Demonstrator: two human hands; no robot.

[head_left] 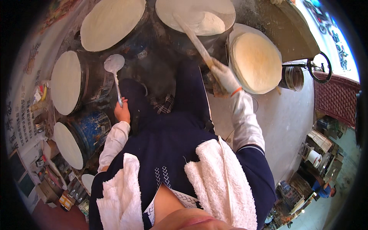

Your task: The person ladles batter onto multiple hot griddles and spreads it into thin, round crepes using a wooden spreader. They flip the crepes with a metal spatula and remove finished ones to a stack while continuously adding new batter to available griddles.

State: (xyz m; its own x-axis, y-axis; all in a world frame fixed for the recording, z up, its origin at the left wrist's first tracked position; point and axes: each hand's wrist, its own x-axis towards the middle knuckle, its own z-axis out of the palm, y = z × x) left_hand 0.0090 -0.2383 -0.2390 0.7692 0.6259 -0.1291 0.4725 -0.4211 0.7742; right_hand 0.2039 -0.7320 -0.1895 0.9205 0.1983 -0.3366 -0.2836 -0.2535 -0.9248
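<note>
Right hand (pixel 225 76), in a white glove with an orange cuff band, grip clamped on the lower end of a long pale wooden stick (pixel 193 38). Stick runs up and to the left from the fist; its far end lies over the folded white crepe sheet (pixel 209 23) on the top-centre round griddle (pixel 230 11). Sheet looks partly lifted and doubled over near the stick; can't tell if the tip is under it or on it.

Left hand (pixel 122 112), bare, grip closed on the handle end of a long-handled metal ladle (pixel 114 63). Handle points up from the fist; the round flat bowl, coated white, hangs over the dark gap between the griddles, touching none that I can see.

Around the hands, a ring of drum-mounted griddles, each with a thin pale sheet:
- top left (pixel 113 23), fully covered
- left (pixel 67 82), fully covered, on a dark drum
- lower left (pixel 68 145), on a blue barrel
- right (pixel 256 61), sheet browner and yellower than the rest, just beside the right hand

Small metal pot (pixel 293 78) sits right of the browned one, on the grey worktop (pixel 283 122). White towel (pixel 222 184) draped over both shoulders, over dark blue clothing.
</note>
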